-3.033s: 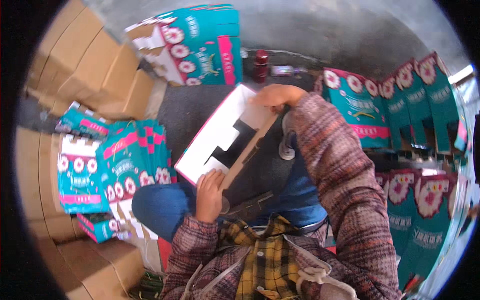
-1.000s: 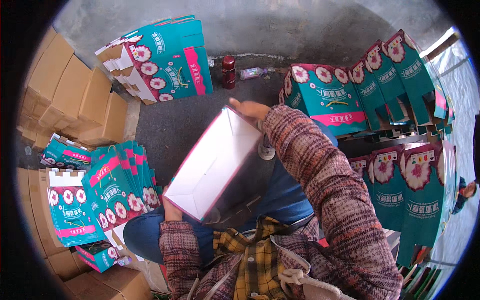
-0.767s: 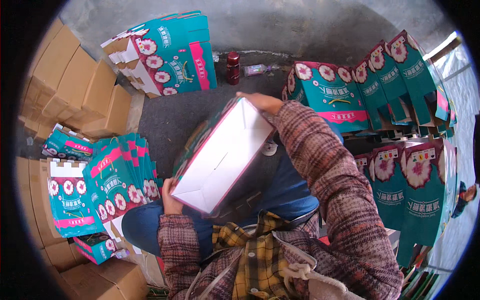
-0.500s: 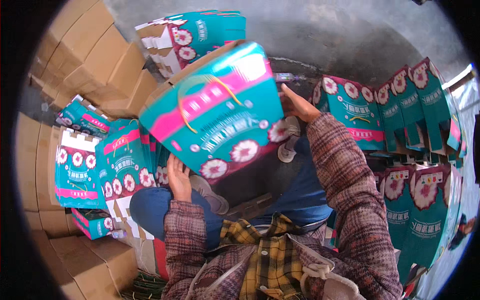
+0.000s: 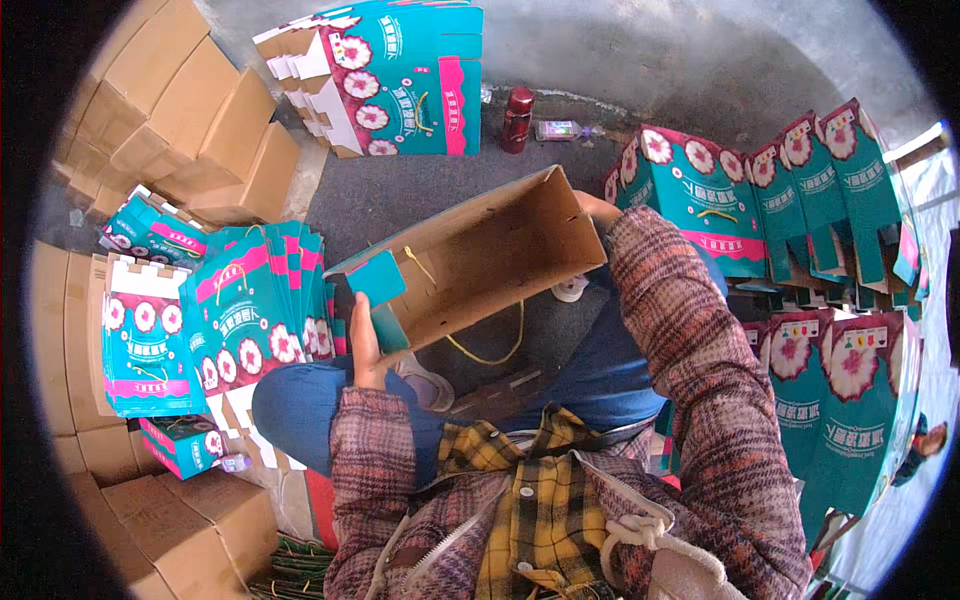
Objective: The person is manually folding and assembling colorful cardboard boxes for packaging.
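Between my hands is a gift box (image 5: pixel 480 262) of teal printed card, its open side facing up and its bare brown inside showing. A yellow cord handle (image 5: pixel 500 357) loops out at its near side, and a short piece of cord shows inside. My left hand (image 5: pixel 366 345) grips the left end, fingers up beside the teal end flaps (image 5: pixel 373 288). At the far right corner my right hand (image 5: pixel 600 212) holds the other end; its fingers are partly hidden behind the card. The box is tilted, its right end farther away.
Flattened teal boxes (image 5: pixel 235 310) stand in stacks at left, with another stack (image 5: pixel 400 90) at the far side. More printed boxes (image 5: pixel 700 200) line the right. Brown cartons (image 5: pixel 190 120) are piled at left. A dark red flask (image 5: pixel 517 120) and a plastic bottle (image 5: pixel 562 131) are beyond the box.
The box has been turned from its printed face to its open brown inside and brought lower. My right hand has shifted nearer, and the flask has come into sight.
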The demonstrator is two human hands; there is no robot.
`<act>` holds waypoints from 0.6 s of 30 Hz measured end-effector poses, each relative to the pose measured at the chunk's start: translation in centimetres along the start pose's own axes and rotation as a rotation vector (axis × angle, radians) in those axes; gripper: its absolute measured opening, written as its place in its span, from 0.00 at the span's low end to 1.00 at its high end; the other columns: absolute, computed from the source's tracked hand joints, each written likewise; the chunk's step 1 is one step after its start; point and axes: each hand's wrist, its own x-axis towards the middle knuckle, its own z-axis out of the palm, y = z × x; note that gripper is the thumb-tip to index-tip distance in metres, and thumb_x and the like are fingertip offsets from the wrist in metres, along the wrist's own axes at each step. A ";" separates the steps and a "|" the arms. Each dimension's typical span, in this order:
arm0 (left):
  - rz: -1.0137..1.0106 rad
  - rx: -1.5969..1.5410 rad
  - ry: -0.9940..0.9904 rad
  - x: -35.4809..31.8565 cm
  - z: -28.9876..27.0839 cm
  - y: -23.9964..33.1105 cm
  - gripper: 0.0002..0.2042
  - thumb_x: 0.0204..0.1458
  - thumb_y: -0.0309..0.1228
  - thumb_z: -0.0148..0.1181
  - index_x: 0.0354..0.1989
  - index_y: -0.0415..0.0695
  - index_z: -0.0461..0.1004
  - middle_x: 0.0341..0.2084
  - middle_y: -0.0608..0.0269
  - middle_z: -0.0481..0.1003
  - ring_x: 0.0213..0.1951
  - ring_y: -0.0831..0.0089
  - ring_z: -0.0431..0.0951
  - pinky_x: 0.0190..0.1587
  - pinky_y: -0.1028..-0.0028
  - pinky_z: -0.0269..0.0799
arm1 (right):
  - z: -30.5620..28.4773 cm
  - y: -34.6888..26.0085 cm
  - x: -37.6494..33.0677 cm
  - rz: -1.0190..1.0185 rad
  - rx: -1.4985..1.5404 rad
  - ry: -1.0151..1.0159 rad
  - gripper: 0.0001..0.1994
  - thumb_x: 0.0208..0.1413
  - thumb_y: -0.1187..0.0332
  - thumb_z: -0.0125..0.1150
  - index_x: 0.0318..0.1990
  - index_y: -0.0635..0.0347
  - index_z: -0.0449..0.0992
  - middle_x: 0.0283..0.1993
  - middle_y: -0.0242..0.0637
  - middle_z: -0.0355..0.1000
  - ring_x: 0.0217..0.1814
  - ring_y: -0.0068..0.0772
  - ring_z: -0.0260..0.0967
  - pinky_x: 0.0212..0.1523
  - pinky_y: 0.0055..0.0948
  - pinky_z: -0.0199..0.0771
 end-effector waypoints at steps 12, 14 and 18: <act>0.381 1.011 -0.005 -0.2 2.4 -0.8 0.24 0.59 0.46 0.49 0.47 0.32 0.72 0.50 0.44 0.70 0.55 0.55 0.68 0.59 0.66 0.59 | 4.8 2.5 1.2 -0.698 -1.687 0.210 0.10 0.46 0.62 0.57 0.27 0.55 0.81 0.30 0.38 0.76 0.38 0.40 0.74 0.43 0.42 0.68; 0.317 1.050 -0.041 -0.5 2.9 -0.4 0.29 0.55 0.50 0.54 0.46 0.31 0.72 0.50 0.40 0.70 0.54 0.51 0.68 0.58 0.61 0.59 | 6.2 2.2 1.1 -0.621 -1.843 0.137 0.07 0.48 0.65 0.56 0.30 0.55 0.79 0.32 0.36 0.75 0.42 0.38 0.72 0.47 0.38 0.64; 0.359 1.144 0.004 -1.2 1.8 0.4 0.31 0.53 0.51 0.56 0.47 0.29 0.71 0.48 0.40 0.70 0.52 0.50 0.68 0.57 0.61 0.60 | 8.2 -1.5 -2.0 -1.084 -1.801 0.501 0.06 0.46 0.68 0.57 0.26 0.54 0.80 0.28 0.37 0.76 0.34 0.39 0.76 0.34 0.37 0.72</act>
